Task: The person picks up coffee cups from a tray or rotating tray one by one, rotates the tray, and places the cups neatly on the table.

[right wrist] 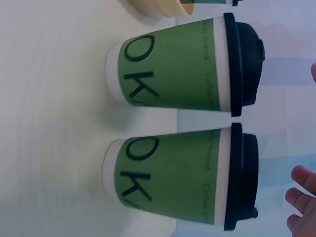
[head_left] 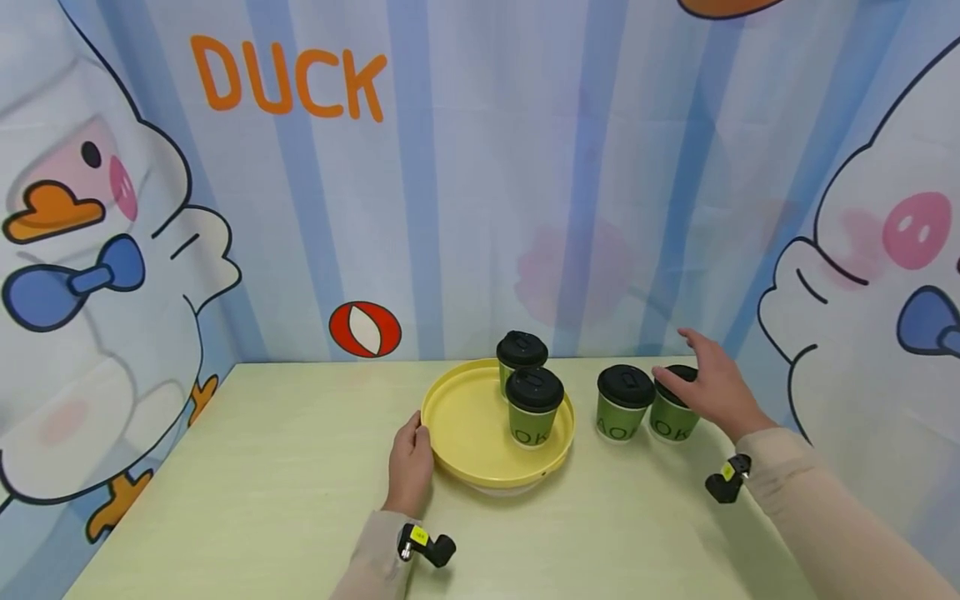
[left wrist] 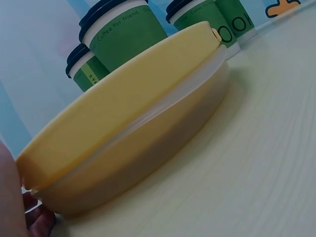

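Note:
My left hand (head_left: 410, 467) grips the left edge of a round yellow tray (head_left: 457, 425) with a paler underside; in the left wrist view the fingers (left wrist: 41, 221) curl below its rim. Two green paper cups with black lids stand upright on the tray, a front cup (head_left: 532, 417) and a back cup (head_left: 512, 379). To the tray's right, two matching cups stand side by side on the table, a nearer-tray cup (head_left: 619, 417) and an outer cup (head_left: 669, 421). Over the outer cup's lid hovers my right hand (head_left: 716, 390), thumb and fingers spread, holding nothing.
The pale yellow table (head_left: 300, 483) meets a blue striped curtain (head_left: 480, 183) printed with cartoon ducks along its back edge. Small black wrist cameras sit on both sleeves, the left camera (head_left: 431, 546) close in front of the tray.

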Tool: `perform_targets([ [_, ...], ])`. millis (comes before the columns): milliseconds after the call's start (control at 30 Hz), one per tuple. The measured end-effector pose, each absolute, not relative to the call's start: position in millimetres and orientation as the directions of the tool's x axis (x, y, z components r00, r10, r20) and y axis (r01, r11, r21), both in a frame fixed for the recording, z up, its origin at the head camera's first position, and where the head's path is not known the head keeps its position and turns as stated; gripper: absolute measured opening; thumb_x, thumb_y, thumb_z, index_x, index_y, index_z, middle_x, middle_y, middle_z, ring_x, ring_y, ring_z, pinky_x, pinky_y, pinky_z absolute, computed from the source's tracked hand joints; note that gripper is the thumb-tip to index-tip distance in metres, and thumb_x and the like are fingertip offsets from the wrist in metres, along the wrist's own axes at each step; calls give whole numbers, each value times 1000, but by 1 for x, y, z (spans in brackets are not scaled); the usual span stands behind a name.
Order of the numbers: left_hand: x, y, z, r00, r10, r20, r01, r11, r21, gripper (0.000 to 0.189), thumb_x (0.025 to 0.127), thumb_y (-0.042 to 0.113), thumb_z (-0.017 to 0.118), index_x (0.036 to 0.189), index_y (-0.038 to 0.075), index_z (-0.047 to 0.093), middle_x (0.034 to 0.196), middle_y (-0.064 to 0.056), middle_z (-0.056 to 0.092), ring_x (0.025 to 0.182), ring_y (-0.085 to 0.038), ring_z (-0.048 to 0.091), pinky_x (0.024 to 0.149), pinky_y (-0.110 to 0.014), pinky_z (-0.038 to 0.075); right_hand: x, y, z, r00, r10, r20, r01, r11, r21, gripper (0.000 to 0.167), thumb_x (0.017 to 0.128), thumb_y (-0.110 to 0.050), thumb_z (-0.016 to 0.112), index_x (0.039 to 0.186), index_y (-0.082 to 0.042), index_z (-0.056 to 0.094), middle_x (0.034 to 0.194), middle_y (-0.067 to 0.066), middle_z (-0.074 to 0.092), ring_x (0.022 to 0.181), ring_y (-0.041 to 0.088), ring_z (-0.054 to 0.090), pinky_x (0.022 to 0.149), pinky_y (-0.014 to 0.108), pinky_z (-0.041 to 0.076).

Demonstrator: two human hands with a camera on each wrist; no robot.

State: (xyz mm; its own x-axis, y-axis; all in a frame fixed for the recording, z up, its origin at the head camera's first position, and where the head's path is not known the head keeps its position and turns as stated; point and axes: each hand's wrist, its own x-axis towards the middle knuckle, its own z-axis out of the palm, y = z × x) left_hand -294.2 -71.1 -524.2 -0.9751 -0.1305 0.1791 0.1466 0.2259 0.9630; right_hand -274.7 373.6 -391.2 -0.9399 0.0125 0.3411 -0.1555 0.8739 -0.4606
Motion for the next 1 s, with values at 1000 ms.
perform_targets([
  [1000, -294, -75, -523, -983, -88, 161, 134, 257, 957, 50, 110, 23, 38, 156, 2, 36, 157, -17, 39, 148, -33, 31, 121, -49, 27, -289, 249, -403, -897, -18, 441, -362, 602, -712, 83, 96, -42, 67, 160, -12, 23, 161, 18, 25, 146, 40, 27, 114, 63, 29],
])
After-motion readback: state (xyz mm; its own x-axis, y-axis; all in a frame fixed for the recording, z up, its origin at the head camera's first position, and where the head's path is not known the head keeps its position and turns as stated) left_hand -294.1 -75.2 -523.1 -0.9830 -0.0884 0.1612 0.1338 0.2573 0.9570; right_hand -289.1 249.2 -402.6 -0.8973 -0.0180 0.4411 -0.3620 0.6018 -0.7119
